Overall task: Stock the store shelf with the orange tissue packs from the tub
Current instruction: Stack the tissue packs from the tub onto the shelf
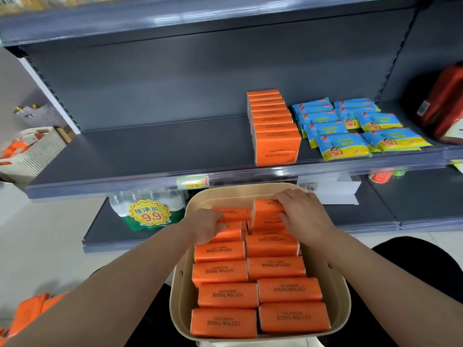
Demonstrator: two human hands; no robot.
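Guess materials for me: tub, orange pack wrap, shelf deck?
Tub: probably moulded plastic, matte beige, with a smooth rounded rim. Orange tissue packs: thin plastic film, judging by the soft sheen and creases. Shelf deck: likely painted sheet metal, dark grey, satin; perforated uprights behind suggest steel shelving.

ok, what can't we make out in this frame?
All head view:
- Top-shelf goods: blurred and cut by the top edge.
- Price tag on the shelf rail: blurred, unreadable.
- Red package: cut by the right edge.
- Tub: lower layers hidden under the top tissue packs.
- Far packs: partly covered by the left hand and right hand; how many each holds is unclear.
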